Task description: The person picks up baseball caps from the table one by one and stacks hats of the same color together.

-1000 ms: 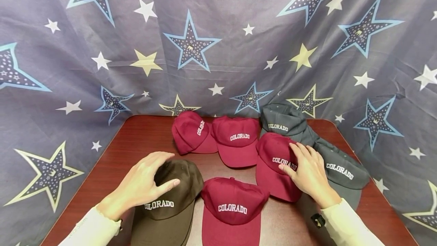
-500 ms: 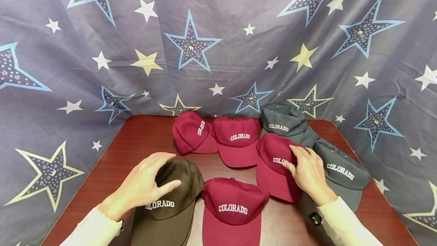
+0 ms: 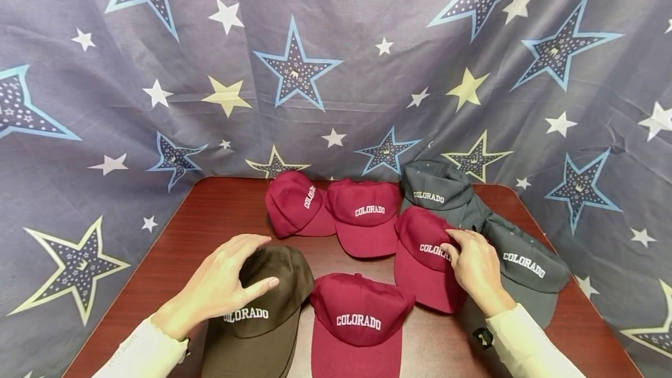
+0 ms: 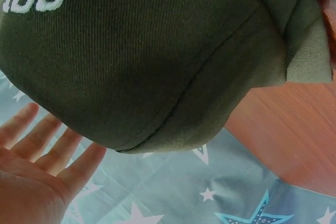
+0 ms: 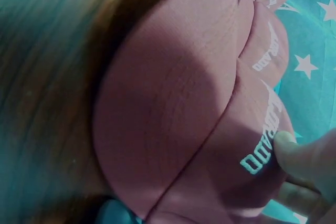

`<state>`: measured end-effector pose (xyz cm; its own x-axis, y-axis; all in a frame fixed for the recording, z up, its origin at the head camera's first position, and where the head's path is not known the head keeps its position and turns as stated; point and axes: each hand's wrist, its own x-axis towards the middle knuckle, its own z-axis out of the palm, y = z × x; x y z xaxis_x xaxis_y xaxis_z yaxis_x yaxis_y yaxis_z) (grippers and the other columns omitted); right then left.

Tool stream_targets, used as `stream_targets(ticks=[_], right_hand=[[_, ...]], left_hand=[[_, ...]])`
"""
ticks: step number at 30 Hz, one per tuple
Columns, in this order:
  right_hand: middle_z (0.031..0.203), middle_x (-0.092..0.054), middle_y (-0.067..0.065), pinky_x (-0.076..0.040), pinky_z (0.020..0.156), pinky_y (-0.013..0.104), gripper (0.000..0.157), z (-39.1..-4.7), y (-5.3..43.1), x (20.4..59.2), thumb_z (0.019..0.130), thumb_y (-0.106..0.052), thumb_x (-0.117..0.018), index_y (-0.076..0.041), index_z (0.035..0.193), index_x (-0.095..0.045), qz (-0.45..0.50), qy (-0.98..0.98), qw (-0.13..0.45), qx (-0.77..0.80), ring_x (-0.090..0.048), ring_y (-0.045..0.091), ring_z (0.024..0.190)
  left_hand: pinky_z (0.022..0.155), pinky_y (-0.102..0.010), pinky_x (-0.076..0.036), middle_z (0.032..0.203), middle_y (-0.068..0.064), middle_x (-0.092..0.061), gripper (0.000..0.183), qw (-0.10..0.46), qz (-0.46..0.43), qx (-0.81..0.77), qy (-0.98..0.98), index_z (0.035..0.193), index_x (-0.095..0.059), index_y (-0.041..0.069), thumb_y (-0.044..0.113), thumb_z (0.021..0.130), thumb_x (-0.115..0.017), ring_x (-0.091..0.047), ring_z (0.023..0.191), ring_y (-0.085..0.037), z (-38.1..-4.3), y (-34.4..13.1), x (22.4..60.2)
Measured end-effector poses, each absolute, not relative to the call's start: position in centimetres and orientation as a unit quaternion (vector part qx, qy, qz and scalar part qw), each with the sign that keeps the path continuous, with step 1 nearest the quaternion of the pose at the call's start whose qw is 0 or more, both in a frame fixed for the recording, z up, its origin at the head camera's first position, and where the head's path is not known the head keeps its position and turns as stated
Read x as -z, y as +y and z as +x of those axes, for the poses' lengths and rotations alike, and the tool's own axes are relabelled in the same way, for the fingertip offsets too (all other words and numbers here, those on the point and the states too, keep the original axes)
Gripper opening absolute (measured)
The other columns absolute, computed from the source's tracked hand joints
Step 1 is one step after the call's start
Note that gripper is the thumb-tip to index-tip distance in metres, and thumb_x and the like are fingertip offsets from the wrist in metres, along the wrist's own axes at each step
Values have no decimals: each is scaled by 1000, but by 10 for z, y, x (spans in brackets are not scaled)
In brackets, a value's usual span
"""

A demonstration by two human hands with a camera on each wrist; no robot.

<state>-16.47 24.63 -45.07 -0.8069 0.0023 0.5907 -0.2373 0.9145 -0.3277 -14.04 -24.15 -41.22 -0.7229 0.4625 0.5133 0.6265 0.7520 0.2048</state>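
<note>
Beside and partly over an olive-brown cap [image 3: 275, 273], my left hand [image 3: 220, 279] spreads its fingers and thumb. In the left wrist view, the straight fingers [image 4: 47, 145] meet the lower edge of this cap's crown; whether they press is unclear. With my right hand [image 3: 475, 264] I pinch the right side of a crimson cap [image 3: 420, 235]. The right wrist view has the thumb [image 5: 294, 148] on its front at the white COLORADO lettering, other fingers curled at the side, partly hidden. Another crimson cap [image 3: 359, 308] lies between my hands, brim toward me.
Two more crimson caps [image 3: 296, 206] [image 3: 364, 197] sit at the back of the wooden table [image 3: 210, 209]. Dark grey caps [image 3: 436, 182] [image 3: 525, 249] lie at the back right and right, against the held cap. A star-patterned cloth [image 3: 336, 74] hangs behind.
My right thumb has drawn toward the fingers and right hand has shifted slightly nearer. The crimson cap under it has shifted a little toward me. My left hand stays in place.
</note>
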Motion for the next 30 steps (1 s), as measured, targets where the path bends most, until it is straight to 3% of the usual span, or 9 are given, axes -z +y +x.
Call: stream_targets(ticks=[12, 30], right_hand=[[100, -75, 15, -53, 78, 58, 20, -159, 248, 449, 84, -9, -82, -6, 104, -79, 51, -916, 334, -217, -70, 37, 96], [98, -75, 14, -52, 80, 54, 21, -151, 250, 420, 83, -6, -82, -4, 104, -78, 78, -891, 389, -222, -69, 35, 94]], left_hand=[[105, -48, -46, 131, 0, -65, 71, 227, -308, 185, -905, 135, -62, 11, 48, 79, -84, -58, 126, -24, -140, -239, 411], [105, -45, -45, 131, 0, -64, 71, 233, -321, 187, -899, 136, -62, 12, 47, 79, -85, -59, 125, -23, -140, -239, 412]])
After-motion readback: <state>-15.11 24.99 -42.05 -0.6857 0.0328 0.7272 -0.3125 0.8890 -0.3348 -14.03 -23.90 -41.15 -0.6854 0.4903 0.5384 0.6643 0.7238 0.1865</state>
